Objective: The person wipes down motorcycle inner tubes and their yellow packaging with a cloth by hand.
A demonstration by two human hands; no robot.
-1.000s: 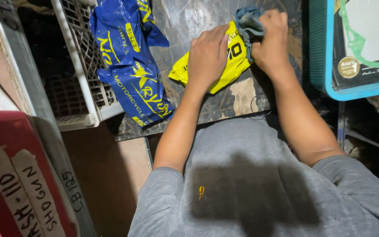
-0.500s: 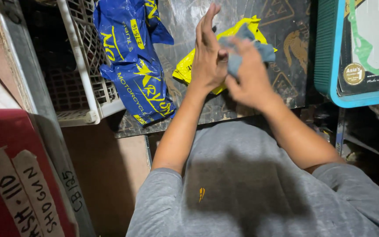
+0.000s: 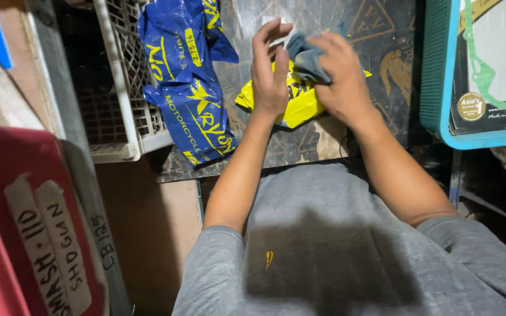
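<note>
1. Cloth, grey [image 3: 307, 58], bunched in my right hand [image 3: 341, 79], fingers closed round it, up above the yellow packet [image 3: 300, 102].
2. Left hand [image 3: 269, 73] spread open, palm against the cloth, gripping nothing.
3. Blue bag [image 3: 191, 88] lies just left.

Dim, cramped workspace under harsh light from above. Dark, worn wooden tabletop [image 3: 382, 52] with faded yellow markings. White plastic lattice crate [image 3: 125, 88] at left, beside a red bin [image 3: 42, 234]. Teal-edged flat package [image 3: 440, 76] at right.
</note>
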